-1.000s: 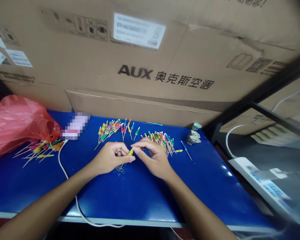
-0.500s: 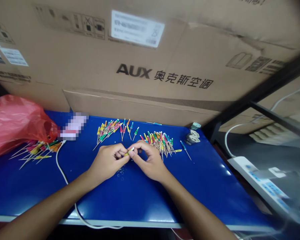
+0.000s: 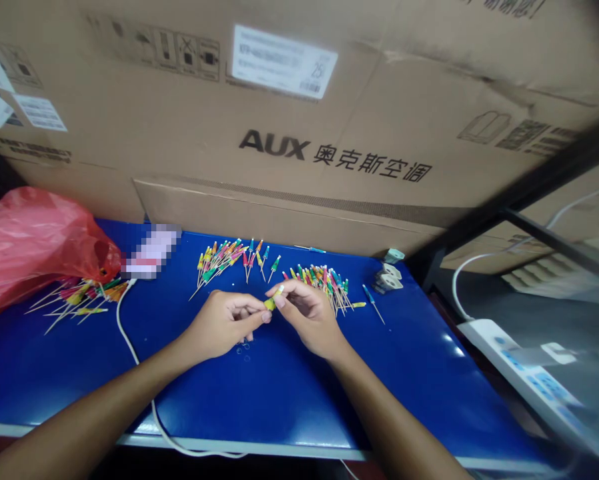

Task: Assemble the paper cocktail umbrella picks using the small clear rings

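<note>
- Item under inspection: one slender sleeved pin (image 3: 274, 299), with a yellow-green sleeve and a white tip, held above the worktop (image 3: 54, 380) between both hands, near the middle of the blue surface.
- Handling assessment: it appears very light, and its thin shaft looks stiff but liable to bend or snap under side load. The smooth sleeve may prove slippery. The sleeve looks like the best place to take hold, using fingertip pressure only.
- Right hand (image 3: 309, 319): the thumb and index fingers (image 3: 286, 291) are pinched together on the sleeve; the other fingers curl in behind them.
- Left hand (image 3: 224, 325): the fingers (image 3: 252, 303) are loosely curled, with their tips just beside the pin. Contact cannot be confirmed at this resolution.
- Adjacent stock: a pile of coloured sleeved pins (image 3: 219, 263) lies beyond the left hand, and a second pile (image 3: 319, 283) lies just beyond the right hand. A third pile (image 3: 82, 300) sits at the far left against a red plastic bag (image 3: 34, 247).
- Small parts: a few clear rings (image 3: 244, 350) lie just below the left hand.
- Surroundings: a white cable (image 3: 129, 347) runs across the worktop, a plug adapter (image 3: 390, 279) stands at its far right corner, and a large AUX carton (image 3: 279, 147) stands behind.
</note>
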Available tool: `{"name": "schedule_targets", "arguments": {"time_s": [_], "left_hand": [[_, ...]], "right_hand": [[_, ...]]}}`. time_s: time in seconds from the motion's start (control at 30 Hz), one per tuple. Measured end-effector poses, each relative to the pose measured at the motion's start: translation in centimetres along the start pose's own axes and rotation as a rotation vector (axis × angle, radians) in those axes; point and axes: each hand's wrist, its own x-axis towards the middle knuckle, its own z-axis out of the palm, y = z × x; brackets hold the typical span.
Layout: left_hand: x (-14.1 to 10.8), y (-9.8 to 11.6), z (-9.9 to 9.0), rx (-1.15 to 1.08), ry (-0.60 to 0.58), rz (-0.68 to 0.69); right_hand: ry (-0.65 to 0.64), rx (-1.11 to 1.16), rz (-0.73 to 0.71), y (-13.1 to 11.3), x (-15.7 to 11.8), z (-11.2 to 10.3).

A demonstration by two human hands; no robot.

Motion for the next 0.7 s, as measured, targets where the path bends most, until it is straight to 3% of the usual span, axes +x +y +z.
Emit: {"name": "schedule_targets", "arguments": {"time_s": [0.23,0.5,0.7], "left_hand": [[-0.1,0.5,-0.1,-0.024,0.061,0.037],[0.0,0.2,-0.1,0.002,0.101,0.063],[0.0,-0.4,-0.1,0.063,0.155,0.118]], "right_hand": [[-0.14,-0.105,-0.013,-0.3,0.0,-0.5],[0.117,0.03,0.007,-0.5,-0.1,0.3],[0.067,0.059,0.063,0.0,0.1,1.0]]}}
